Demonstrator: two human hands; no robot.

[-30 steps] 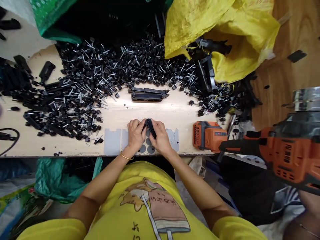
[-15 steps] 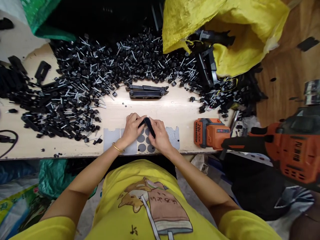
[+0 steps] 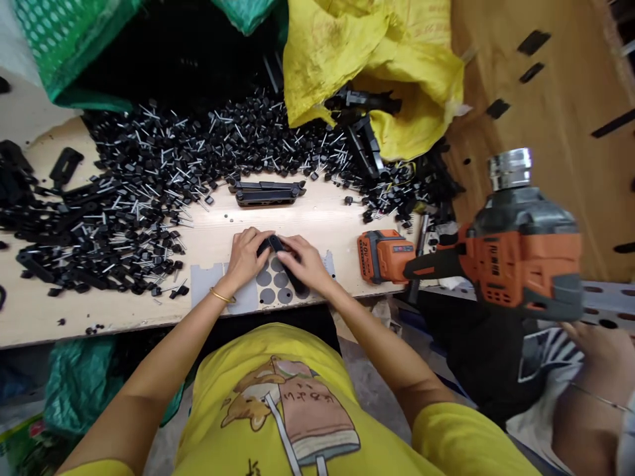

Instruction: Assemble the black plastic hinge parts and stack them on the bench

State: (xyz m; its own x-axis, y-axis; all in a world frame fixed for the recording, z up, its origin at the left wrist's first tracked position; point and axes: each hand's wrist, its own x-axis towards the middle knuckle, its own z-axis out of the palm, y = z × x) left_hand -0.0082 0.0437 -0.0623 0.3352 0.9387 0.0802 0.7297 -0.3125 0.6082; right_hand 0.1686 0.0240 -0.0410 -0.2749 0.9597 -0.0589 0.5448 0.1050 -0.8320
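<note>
My left hand (image 3: 247, 254) and my right hand (image 3: 304, 264) meet over a grey sheet with dark round pads (image 3: 270, 287) at the near edge of the wooden bench (image 3: 322, 221). Both hands are closed on a small black plastic part (image 3: 278, 250) held between them, tilted from upper left to lower right. A gold bangle is on my left wrist. A longer black assembled piece (image 3: 266, 192) lies just beyond my hands.
Heaps of black-headed metal pins (image 3: 149, 178) cover the bench's left and back. Yellow sack (image 3: 367, 59) and green sack (image 3: 74, 53) stand behind. An orange battery pack (image 3: 384, 256) lies right of my hands. An orange power drill (image 3: 516, 258) hangs at the right, another person's hand (image 3: 602, 357) below it.
The view has swung, so everything sits further left. My hands stay on the black part, which has tipped lower toward my right hand. The drill appears closer and more upright.
</note>
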